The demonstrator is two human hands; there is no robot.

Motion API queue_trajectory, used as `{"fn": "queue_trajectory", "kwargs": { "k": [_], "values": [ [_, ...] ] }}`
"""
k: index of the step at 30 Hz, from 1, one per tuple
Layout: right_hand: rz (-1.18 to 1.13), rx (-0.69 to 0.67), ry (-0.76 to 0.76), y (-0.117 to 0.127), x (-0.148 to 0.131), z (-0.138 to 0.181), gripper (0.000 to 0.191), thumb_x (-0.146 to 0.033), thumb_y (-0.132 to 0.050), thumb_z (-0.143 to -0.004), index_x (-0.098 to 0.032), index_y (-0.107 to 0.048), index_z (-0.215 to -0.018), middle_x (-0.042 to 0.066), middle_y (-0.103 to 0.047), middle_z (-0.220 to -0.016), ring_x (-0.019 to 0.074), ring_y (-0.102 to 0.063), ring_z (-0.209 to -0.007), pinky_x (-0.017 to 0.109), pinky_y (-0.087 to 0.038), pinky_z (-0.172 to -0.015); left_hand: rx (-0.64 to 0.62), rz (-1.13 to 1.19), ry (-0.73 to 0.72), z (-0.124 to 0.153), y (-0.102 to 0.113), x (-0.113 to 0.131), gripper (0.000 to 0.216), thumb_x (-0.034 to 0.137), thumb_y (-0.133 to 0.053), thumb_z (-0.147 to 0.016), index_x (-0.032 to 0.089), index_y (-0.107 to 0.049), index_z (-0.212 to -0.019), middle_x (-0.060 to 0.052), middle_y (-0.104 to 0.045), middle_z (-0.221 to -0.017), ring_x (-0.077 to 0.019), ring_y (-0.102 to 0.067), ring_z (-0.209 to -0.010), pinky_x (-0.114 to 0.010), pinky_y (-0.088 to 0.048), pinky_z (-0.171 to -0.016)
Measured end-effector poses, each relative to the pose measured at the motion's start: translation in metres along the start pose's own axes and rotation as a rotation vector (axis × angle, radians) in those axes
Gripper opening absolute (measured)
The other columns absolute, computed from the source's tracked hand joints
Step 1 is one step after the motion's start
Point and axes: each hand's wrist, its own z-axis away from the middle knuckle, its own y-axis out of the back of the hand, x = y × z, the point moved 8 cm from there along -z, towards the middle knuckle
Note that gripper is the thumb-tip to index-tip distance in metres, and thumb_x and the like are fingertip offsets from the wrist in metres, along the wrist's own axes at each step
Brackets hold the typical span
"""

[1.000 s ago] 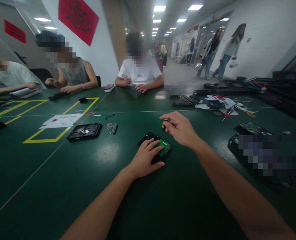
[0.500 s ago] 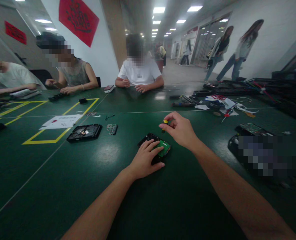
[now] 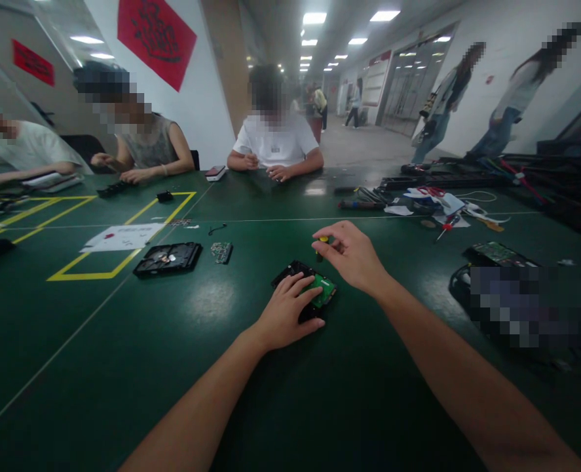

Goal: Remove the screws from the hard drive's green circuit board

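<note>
Here, my left hand (image 3: 285,316), fingers spread, presses flat on the hard drive (image 3: 325,289) at the tabletop's (image 3: 172,347) centre, while my right hand (image 3: 355,257) pinches the small screwdriver (image 3: 322,242) upright at the drive's 1 o'clock corner; a screw seems in work, calling for a steady tip.

Left hand (image 3: 284,313) flat on hard drive (image 3: 306,288), right hand (image 3: 353,255) pinching yellow-capped screwdriver (image 3: 321,246).
</note>
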Motion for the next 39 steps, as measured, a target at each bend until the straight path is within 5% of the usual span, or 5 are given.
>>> {"fn": "queue_trajectory", "kwargs": {
  "k": [7,13,23,29,39],
  "values": [
    [-0.027,-0.034,-0.073,0.0006,0.0063,0.0007,0.027,-0.028,-0.058,-0.098,-0.024,-0.068,-0.123,0.005,-0.072,-0.111,0.0111,-0.064,-0.059,0.030,-0.053,-0.062,-0.008,-0.017,0.008,0.0008,0.0012,0.0013,0.070,0.058,-0.068,-0.092,0.028,-0.049,-0.152,-0.010,-0.043,-0.161,-0.0365,-0.029,-0.154,-0.059,-0.023,-0.125],
    [0.094,0.033,-0.043,0.0041,0.0043,-0.0010,0.023,-0.041,-0.073,-0.090,-0.022,-0.068,-0.102,0.005,-0.069,-0.102,0.0118,-0.058,-0.060,0.030,-0.049,-0.060,-0.006,0.001,0.006,0.0016,0.0018,0.0002,0.071,0.058,-0.070,-0.091,0.030,-0.048,-0.153,-0.009,-0.043,-0.161,-0.0378,-0.029,-0.153,-0.062,-0.024,-0.124],
    [0.012,-0.106,0.025,-0.0017,0.0012,-0.0004,0.036,-0.019,-0.053,-0.099,-0.027,-0.067,-0.131,0.007,-0.065,-0.121,0.0120,-0.063,-0.069,0.032,-0.054,-0.070,0.001,-0.001,0.006,0.0010,0.0033,0.0020,0.071,0.058,-0.070,-0.090,0.028,-0.050,-0.151,-0.010,-0.044,-0.160,-0.0370,-0.030,-0.153,-0.059,-0.023,-0.125],
    [0.100,-0.023,0.010,0.0039,0.0012,-0.0024,0.020,-0.036,-0.065,-0.096,-0.025,-0.076,-0.110,0.007,-0.067,-0.107,0.0162,-0.065,-0.075,0.033,-0.054,-0.072,-0.009,-0.009,0.013,0.0010,0.0024,0.0005,0.072,0.059,-0.070,-0.090,0.029,-0.049,-0.152,-0.010,-0.043,-0.161,-0.0375,-0.030,-0.153,-0.060,-0.024,-0.124],
    [0.024,-0.066,-0.037,0.0009,-0.0001,0.0005,0.025,-0.026,-0.056,-0.097,-0.024,-0.068,-0.120,0.005,-0.073,-0.097,0.0182,-0.070,-0.073,0.034,-0.055,-0.068,-0.011,-0.020,-0.001,0.0014,0.0048,0.0030,0.070,0.057,-0.069,-0.091,0.027,-0.051,-0.151,-0.011,-0.044,-0.160,-0.0382,-0.031,-0.152,-0.061,-0.026,-0.123]
  ]
}}
